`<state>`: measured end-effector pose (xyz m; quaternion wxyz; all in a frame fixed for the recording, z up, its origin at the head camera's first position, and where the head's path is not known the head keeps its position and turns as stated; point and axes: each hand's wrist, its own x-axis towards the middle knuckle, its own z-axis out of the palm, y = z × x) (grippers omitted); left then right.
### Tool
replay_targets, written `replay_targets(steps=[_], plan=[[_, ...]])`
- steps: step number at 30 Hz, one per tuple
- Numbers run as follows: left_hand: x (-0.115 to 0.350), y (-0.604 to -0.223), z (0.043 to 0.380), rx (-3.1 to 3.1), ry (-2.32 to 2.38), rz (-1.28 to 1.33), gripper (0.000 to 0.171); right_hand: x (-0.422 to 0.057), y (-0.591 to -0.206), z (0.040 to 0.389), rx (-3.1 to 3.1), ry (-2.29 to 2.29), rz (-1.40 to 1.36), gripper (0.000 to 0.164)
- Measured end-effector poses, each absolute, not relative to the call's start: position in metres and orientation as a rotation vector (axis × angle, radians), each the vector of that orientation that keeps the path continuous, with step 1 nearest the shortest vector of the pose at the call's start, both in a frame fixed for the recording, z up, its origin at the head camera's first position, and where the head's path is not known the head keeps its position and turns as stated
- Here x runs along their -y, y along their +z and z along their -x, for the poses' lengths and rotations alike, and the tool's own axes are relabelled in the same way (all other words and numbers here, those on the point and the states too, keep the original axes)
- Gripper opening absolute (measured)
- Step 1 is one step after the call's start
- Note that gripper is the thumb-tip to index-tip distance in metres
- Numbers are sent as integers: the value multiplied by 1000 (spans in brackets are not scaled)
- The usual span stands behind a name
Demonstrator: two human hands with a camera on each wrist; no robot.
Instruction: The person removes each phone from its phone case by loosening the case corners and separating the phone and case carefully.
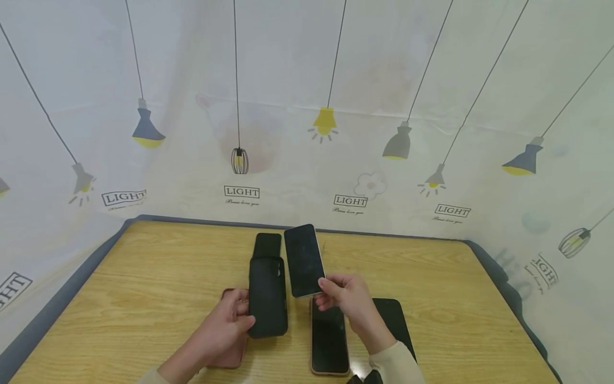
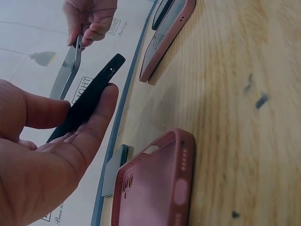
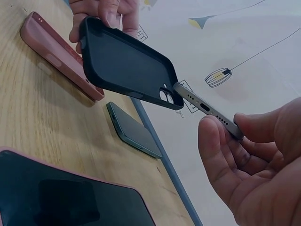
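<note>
My left hand [image 1: 221, 326] grips an empty black phone case [image 1: 267, 298] by its left side, its hollow inner side and camera cutout showing in the right wrist view. With thumb and fingers my right hand [image 1: 354, 300] pinches a bare phone [image 1: 304, 260] at its lower right corner. Its black screen faces up, and a silver edge with a charging port shows in the right wrist view. The phone is tilted above the table, its far end close to the case's camera end. A pink phone case [image 2: 155, 188], empty, lies under my left hand.
On the wooden table [image 1: 158, 277], a phone in a pink case [image 1: 330, 341] lies below my right hand. Another dark phone [image 1: 394, 319] sits partly behind the right forearm. Beyond the black case lies a greenish phone [image 3: 134, 132]. A printed curtain [image 1: 288, 80] hangs behind the table's far edge.
</note>
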<state>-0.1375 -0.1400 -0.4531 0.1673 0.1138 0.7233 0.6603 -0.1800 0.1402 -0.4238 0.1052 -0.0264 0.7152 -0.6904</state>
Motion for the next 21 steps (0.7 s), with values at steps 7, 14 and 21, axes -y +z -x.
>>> replay_targets(steps=[7,14,21], plan=[[142,-454,134,-2016,1898,-365,46,-140,-419,187,-2157,-2020,74,23],[140,-456,133,-1977,1913,-448,45,-138,-418,193,-2192,-2024,-5,22],[137,-456,130,-1931,1937,-495,45,-136,-420,198,-2229,-2033,-76,19]])
